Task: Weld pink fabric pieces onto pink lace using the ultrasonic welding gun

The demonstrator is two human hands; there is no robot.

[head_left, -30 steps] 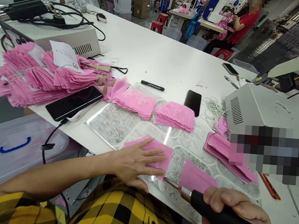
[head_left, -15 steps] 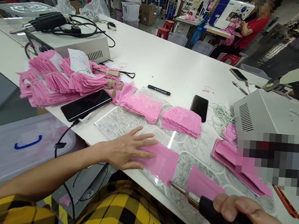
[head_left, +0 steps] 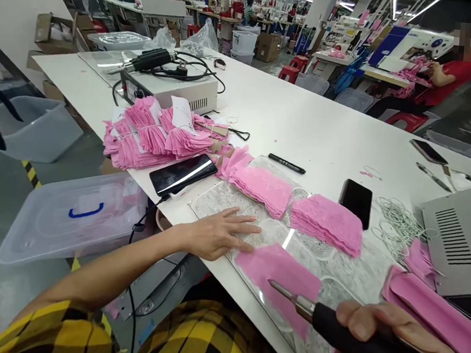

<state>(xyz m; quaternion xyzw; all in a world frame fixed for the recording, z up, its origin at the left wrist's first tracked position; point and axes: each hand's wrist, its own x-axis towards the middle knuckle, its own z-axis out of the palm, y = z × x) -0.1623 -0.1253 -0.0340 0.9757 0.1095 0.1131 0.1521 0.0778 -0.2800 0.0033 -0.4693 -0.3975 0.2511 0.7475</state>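
Note:
My left hand (head_left: 217, 235) rests palm down with its fingers spread on a transparent template sheet (head_left: 274, 227). Its fingertips meet the near-left edge of a flat pink fabric piece (head_left: 279, 272). In my right hand (head_left: 386, 332) is a black-handled tool (head_left: 353, 338) with a tapered metal tip, gripped like a thick pen. The tip is over the middle of the pink piece; whether it touches cannot be made out. Beyond the sheet's middle lie two stacks of pink lace pieces, a left stack (head_left: 265, 187) and a right stack (head_left: 325, 221).
Bundled pink fabric (head_left: 157, 135) and a phone on a cable (head_left: 182, 175) lie left. A marker (head_left: 286, 163), a second phone (head_left: 356, 202), tangled cord (head_left: 399, 222) and a grey vented box (head_left: 459, 237) are beyond and right. A lidded plastic bin (head_left: 77, 218) stands beside the table.
The view has swung left. My left hand has drawn back from lying across the pink piece to its edge. The tool's tip has shifted from the piece's corner to over its middle.

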